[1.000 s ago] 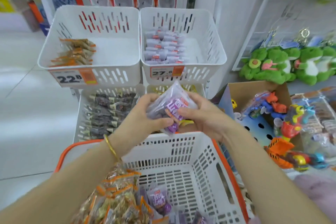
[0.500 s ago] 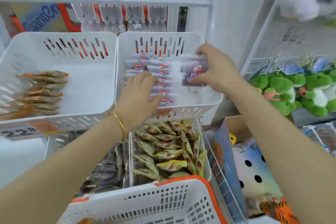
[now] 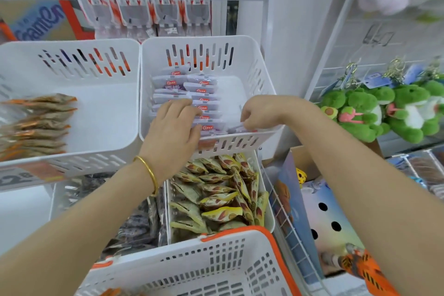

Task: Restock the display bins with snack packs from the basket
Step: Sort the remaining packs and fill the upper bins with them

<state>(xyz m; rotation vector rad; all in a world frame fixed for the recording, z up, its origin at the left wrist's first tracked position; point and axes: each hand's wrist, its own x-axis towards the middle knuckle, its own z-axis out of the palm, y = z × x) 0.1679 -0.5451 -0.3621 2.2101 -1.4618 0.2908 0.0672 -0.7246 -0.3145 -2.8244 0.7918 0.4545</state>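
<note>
Right grip (image 3: 258, 113) is seemingly pinching a pack (image 3: 236, 129) by its edge. Left grip (image 3: 175, 127), flat, is steadying the light, slippery row (image 3: 204, 100).

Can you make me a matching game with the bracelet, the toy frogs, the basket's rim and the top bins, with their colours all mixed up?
Things:
1. bracelet
2. toy frogs
3. basket rim
4. top bins

Colours:
A. white
B. gold
C. orange
D. green

Pairs: 1-B, 2-D, 3-C, 4-A
</note>
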